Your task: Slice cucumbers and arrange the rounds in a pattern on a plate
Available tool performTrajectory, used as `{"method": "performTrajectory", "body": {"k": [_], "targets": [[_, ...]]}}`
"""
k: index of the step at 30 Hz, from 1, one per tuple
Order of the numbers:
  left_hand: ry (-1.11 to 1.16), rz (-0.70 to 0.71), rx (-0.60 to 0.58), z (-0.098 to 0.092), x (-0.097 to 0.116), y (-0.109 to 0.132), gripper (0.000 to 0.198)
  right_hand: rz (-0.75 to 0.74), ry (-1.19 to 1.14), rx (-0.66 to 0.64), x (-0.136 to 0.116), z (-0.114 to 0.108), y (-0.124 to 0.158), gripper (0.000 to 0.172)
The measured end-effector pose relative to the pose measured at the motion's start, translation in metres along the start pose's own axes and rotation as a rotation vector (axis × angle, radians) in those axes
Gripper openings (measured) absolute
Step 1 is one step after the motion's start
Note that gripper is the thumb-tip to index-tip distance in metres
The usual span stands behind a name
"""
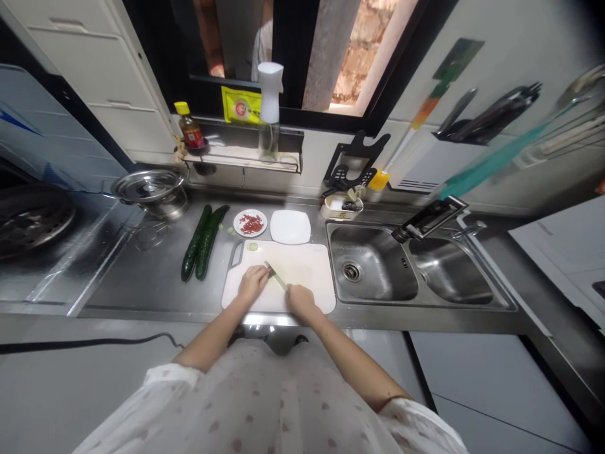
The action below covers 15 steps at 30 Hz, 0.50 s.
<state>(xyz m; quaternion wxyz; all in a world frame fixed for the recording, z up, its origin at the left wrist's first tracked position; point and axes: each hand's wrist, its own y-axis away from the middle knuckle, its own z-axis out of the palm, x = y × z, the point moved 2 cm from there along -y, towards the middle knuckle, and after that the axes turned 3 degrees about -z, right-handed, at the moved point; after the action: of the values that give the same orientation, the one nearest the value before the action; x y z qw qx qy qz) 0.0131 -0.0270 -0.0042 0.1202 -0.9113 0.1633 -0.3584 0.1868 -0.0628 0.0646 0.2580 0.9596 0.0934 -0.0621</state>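
Note:
A white cutting board [307, 265] lies on the steel counter in front of me. My right hand [300, 300] is closed around the handle of a knife [275, 275] whose blade points up and left across the board. My left hand [253, 281] is curled down on the board at the blade's tip, over something too small to make out. A cucumber slice [252, 246] lies near the board's top left corner. Two whole cucumbers [202, 242] lie side by side on the counter to the left.
A small plate of chopped red chili [250, 222] and a white square plate [290, 226] sit behind the board. A double sink [373, 265] with faucet [428, 217] is at the right. A steel pot [150, 191], bottles and a shelf stand at the back.

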Motion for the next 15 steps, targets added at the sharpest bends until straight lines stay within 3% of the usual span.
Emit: {"method": "performTrajectory", "body": {"k": [15], "targets": [[-0.026,0.029,0.011,-0.003,0.004,-0.002,0.022,-0.025,-0.024,0.058,-0.022,-0.017,-0.028,0.034]]}}
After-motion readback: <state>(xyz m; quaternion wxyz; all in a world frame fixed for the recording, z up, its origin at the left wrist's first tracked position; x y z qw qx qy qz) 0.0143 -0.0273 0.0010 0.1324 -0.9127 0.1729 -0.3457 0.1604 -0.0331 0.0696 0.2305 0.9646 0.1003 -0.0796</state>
